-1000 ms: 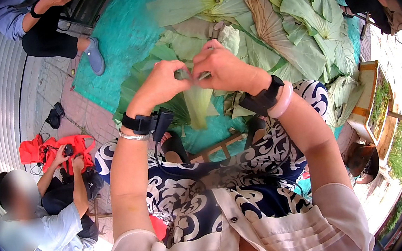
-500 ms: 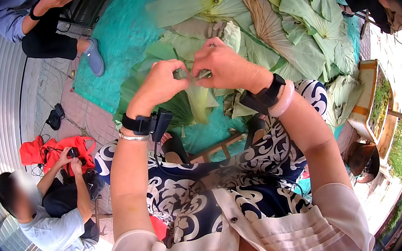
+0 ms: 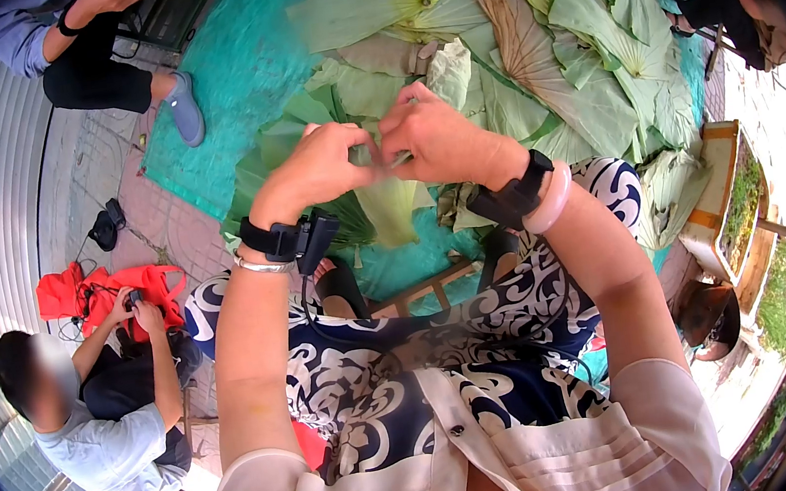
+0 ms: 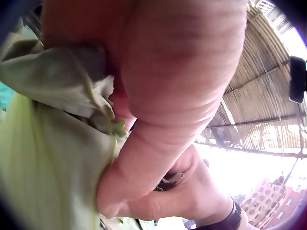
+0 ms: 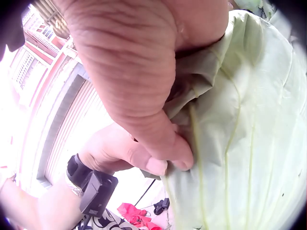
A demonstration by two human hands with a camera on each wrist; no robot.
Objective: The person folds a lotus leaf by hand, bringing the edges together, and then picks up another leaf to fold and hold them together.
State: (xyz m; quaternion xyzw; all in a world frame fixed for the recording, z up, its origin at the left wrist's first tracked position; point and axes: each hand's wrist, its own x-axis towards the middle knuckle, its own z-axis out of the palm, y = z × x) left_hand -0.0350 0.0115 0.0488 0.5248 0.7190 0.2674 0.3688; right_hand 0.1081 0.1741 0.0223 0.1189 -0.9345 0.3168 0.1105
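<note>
A pale green lotus leaf (image 3: 387, 215) hangs below both hands, in front of the knees. At its top edge, the left hand (image 3: 316, 165) pinches it between thumb and fingers. The right hand (image 3: 444, 141) pinches the same edge close beside, the fingertips of both hands nearly meeting. Seen from the left wrist, the leaf (image 4: 53, 163) is folded and crumpled under the curled fingers, with a ragged torn bit at the edge. From the right wrist, the leaf (image 5: 244, 139) spreads out broad and veined below the right thumb (image 5: 177, 151).
Many large lotus leaves (image 3: 605, 53) lie piled on a teal sheet (image 3: 245, 77) ahead and to the right. A seated person (image 3: 100, 419) is at the left by a red bag (image 3: 101, 301). Another person's shoe (image 3: 184, 109) rests at the sheet's edge. A planter box (image 3: 727, 204) stands right.
Both hands have shifted slightly while staying on the leaf edge, the left fingers straightening a little. The hanging part of the leaf has swung. The seated person at the left has moved their head and hands.
</note>
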